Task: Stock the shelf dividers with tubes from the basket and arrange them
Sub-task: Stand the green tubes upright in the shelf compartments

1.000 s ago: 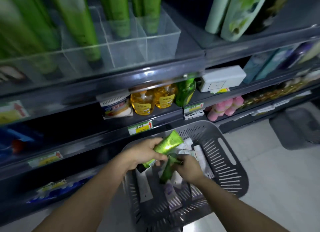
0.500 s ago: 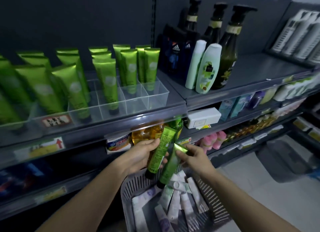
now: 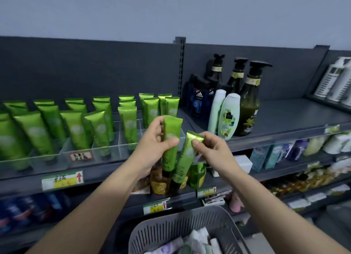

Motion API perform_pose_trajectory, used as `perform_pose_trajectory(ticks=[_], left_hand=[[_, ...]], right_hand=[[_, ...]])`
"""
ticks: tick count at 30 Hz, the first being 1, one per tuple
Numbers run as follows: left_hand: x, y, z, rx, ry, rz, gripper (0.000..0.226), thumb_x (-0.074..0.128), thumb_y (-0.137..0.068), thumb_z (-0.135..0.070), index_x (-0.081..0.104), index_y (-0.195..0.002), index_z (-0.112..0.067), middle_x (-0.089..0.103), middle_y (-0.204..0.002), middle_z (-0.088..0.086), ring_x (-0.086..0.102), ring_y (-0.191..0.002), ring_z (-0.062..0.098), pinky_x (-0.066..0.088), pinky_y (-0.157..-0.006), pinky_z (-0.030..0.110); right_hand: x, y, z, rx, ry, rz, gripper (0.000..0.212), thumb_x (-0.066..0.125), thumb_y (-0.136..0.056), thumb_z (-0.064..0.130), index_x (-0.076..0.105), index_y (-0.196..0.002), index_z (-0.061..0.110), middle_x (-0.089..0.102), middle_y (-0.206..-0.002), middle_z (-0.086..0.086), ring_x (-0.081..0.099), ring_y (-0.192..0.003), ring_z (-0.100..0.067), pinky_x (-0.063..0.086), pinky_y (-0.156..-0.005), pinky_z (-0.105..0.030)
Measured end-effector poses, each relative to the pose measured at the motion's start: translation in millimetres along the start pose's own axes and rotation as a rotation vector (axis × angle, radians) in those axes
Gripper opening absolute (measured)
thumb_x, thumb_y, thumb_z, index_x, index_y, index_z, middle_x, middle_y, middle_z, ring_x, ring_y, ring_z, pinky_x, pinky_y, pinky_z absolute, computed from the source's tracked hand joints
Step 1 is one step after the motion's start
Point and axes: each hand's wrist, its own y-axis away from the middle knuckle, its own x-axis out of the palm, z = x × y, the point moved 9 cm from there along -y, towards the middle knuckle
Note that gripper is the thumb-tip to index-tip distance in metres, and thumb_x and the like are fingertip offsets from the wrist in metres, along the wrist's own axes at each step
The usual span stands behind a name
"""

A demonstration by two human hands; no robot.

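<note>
My left hand (image 3: 154, 142) grips a green tube (image 3: 171, 138) upright, cap down, in front of the clear shelf dividers (image 3: 121, 149). Beside it, my right hand (image 3: 210, 149) pinches the crimped top of a second green tube (image 3: 185, 159), which hangs tilted with its black cap down. Several matching green tubes (image 3: 76, 128) stand in rows inside the dividers on the top shelf. The grey basket (image 3: 171, 227) sits below, with white and lilac tubes (image 3: 190, 242) in it.
Dark pump bottles (image 3: 247, 105) and pale bottles (image 3: 227, 117) stand right of the dividers on the top shelf. Lower shelves hold yellow bottles, boxes and price tags (image 3: 62, 179). A bare stretch of top shelf (image 3: 294, 113) lies further right.
Both hands have risen from the basket to the top shelf, each carrying a green tube. The view has tilted upward with them.
</note>
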Motion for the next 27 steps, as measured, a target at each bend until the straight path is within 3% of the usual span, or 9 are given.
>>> perform_pose_trajectory(ticks=[4, 7, 10, 12, 15, 18, 21, 23, 27], left_hand=[[-23.1, -10.0, -38.7, 0.086, -0.111, -0.207, 0.041, 0.08, -0.073, -0.013, 0.06, -0.109, -0.015, 0.067, -0.114, 0.006, 0.061, -0.112, 0.026, 0.048, -0.098, 0.047], [-36.6, -14.8, -67.2, 0.165, -0.22, -0.322, 0.045, 0.079, -0.069, -0.036, 0.064, -0.102, -0.009, 0.069, -0.105, 0.012, 0.063, -0.104, 0.023, 0.049, -0.095, 0.052], [-38.0, -22.6, -95.7, 0.26, -0.358, -0.346, 0.016, 0.071, -0.082, -0.024, 0.065, -0.086, -0.009, 0.067, -0.085, 0.013, 0.059, -0.078, 0.014, 0.051, -0.082, 0.045], [-41.5, -28.8, -109.3, 0.285, -0.463, -0.396, 0.015, 0.068, -0.084, -0.024, 0.064, -0.083, -0.01, 0.063, -0.078, 0.012, 0.053, -0.07, 0.014, 0.049, -0.072, 0.043], [-47.7, -39.3, -118.6, 0.28, -0.597, -0.444, 0.016, 0.067, -0.081, -0.025, 0.061, -0.085, -0.011, 0.064, -0.078, 0.013, 0.056, -0.07, 0.025, 0.053, -0.073, 0.047], [-51.6, -46.0, -119.3, 0.253, -0.735, -0.465, 0.017, 0.072, -0.08, -0.013, 0.057, -0.086, -0.019, 0.055, -0.07, -0.004, 0.05, -0.063, 0.014, 0.05, -0.069, 0.035], [-51.3, -51.0, -115.9, 0.218, -0.876, -0.465, 0.022, 0.076, -0.076, -0.012, 0.056, -0.081, -0.021, 0.058, -0.071, -0.001, 0.047, -0.061, 0.012, 0.045, -0.066, 0.032], [-49.8, -55.2, -110.0, 0.168, -0.957, -0.44, 0.021, 0.077, -0.075, -0.014, 0.058, -0.078, -0.022, 0.06, -0.071, -0.002, 0.05, -0.062, 0.013, 0.044, -0.066, 0.031], [-46.6, -59.8, -95.8, 0.063, -1.092, -0.392, 0.015, 0.074, -0.08, -0.017, 0.062, -0.088, -0.02, 0.058, -0.076, -0.005, 0.055, -0.071, 0.017, 0.047, -0.07, 0.031]], right_hand=[[-10.7, -20.0, 42.5, -0.165, 0.081, 0.011, 0.004, 0.063, -0.09, 0.015, 0.063, -0.087, 0.013, 0.059, -0.068, -0.004, 0.053, -0.058, -0.006, 0.048, -0.056, -0.025], [-18.7, -35.2, 64.9, -0.228, 0.048, -0.014, 0.006, 0.066, -0.088, 0.013, 0.062, -0.084, 0.014, 0.057, -0.066, -0.009, 0.052, -0.055, -0.008, 0.047, -0.052, -0.022], [-21.4, -51.3, 80.5, -0.277, 0.053, -0.016, 0.008, 0.067, -0.087, 0.013, 0.062, -0.082, 0.018, 0.06, -0.067, -0.01, 0.053, -0.053, -0.007, 0.044, -0.051, -0.018], [-22.5, -61.9, 88.9, -0.31, 0.074, -0.028, 0.014, 0.067, -0.087, 0.013, 0.062, -0.079, 0.024, 0.061, -0.064, -0.002, 0.053, -0.05, -0.003, 0.044, -0.051, -0.019], [-26.8, -77.4, 93.2, -0.338, 0.092, -0.068, 0.016, 0.069, -0.085, 0.019, 0.063, -0.074, 0.029, 0.061, -0.062, 0.004, 0.054, -0.052, -0.009, 0.051, -0.057, -0.036], [-27.5, -90.5, 91.2, -0.347, 0.094, -0.087, 0.002, 0.068, -0.077, 0.033, 0.066, -0.077, 0.033, 0.065, -0.066, 0.003, 0.057, -0.058, -0.017, 0.055, -0.067, -0.05], [-26.3, -99.9, 86.8, -0.337, 0.095, -0.103, 0.005, 0.069, -0.074, 0.036, 0.067, -0.078, 0.033, 0.067, -0.068, 0.003, 0.059, -0.061, -0.018, 0.055, -0.07, -0.052], [-24.8, -103.1, 86.3, -0.353, 0.108, -0.106, 0.006, 0.072, -0.078, 0.028, 0.067, -0.076, 0.031, 0.067, -0.067, 0.004, 0.059, -0.061, -0.017, 0.055, -0.07, -0.05], [-19.5, -110.5, 78.2, -0.339, 0.136, -0.097, 0.014, 0.074, -0.081, 0.02, 0.067, -0.075, 0.031, 0.066, -0.066, 0.006, 0.06, -0.063, -0.015, 0.055, -0.073, -0.047]])
